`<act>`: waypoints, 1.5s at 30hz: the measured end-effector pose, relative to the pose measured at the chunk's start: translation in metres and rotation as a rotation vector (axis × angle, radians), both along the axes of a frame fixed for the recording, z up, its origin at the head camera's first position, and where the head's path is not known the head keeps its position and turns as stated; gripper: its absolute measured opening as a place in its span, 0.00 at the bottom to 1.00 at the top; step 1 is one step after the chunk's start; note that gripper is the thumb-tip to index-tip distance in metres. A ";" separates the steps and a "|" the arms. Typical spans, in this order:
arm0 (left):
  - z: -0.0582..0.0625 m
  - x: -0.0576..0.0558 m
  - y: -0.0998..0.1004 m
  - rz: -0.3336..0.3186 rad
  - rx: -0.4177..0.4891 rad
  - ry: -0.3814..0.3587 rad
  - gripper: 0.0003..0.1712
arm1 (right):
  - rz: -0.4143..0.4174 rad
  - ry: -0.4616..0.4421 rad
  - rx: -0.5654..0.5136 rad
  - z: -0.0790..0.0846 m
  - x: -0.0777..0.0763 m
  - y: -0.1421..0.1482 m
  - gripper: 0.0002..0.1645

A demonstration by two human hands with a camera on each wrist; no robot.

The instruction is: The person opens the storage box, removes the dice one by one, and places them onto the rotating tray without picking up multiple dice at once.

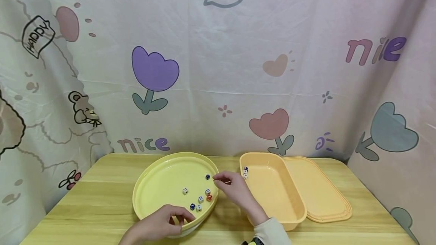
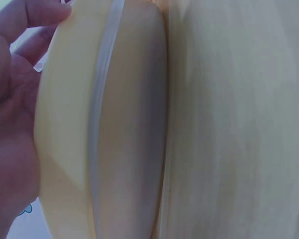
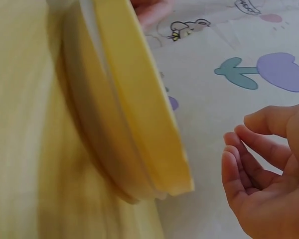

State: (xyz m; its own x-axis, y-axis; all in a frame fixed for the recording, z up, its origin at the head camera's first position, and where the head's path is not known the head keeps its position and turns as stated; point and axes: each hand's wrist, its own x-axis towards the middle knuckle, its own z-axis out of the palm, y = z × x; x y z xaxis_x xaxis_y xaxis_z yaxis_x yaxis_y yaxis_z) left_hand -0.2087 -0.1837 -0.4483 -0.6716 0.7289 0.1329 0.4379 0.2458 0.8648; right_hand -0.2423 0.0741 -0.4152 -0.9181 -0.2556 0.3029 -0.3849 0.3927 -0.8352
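Several dice lie in a round yellow tray (image 1: 160, 169). Among them are a dark blue die (image 1: 207, 177) near the right rim, a red die (image 1: 209, 198) and a white die (image 1: 185, 191). My left hand (image 1: 161, 220) holds the tray's near rim, thumb and fingers curled over it; the left wrist view shows the tray's side (image 2: 65, 124) close by the palm. Just above the right rim hovers my right hand (image 1: 236, 190), fingers bent. In the right wrist view, thumb and fingertips (image 3: 231, 144) stand apart with nothing between them.
An orange rectangular box (image 1: 272, 196) stands right of the tray, with a few blue and white dice (image 1: 245, 173) against its left wall. Its flat lid (image 1: 320, 192) lies beside it on the wooden table (image 1: 92, 199). A patterned curtain (image 1: 204, 67) hangs behind.
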 end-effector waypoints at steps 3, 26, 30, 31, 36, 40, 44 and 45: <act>-0.001 -0.001 0.000 -0.003 0.003 0.011 0.16 | 0.004 0.020 0.026 0.008 -0.003 0.005 0.11; -0.003 0.000 0.000 0.010 -0.001 -0.012 0.15 | -0.181 -0.073 0.052 0.010 -0.075 0.081 0.09; -0.001 0.001 0.001 0.019 -0.010 -0.023 0.15 | -0.204 -0.101 0.048 0.000 -0.079 0.087 0.10; -0.001 0.001 0.001 0.019 -0.009 -0.024 0.15 | -0.213 -0.112 0.052 -0.002 -0.080 0.089 0.10; 0.000 0.001 0.001 0.014 0.000 -0.024 0.15 | -0.238 -0.156 0.077 -0.015 -0.082 0.094 0.09; 0.000 0.002 0.001 0.018 -0.002 -0.049 0.14 | -0.200 -0.191 0.093 -0.026 -0.083 0.100 0.09; 0.001 0.003 0.002 0.020 -0.001 -0.048 0.15 | -0.153 -0.264 0.084 -0.035 -0.086 0.105 0.10; 0.001 0.004 0.001 0.020 0.000 -0.042 0.15 | -0.139 -0.280 0.085 -0.036 -0.087 0.105 0.11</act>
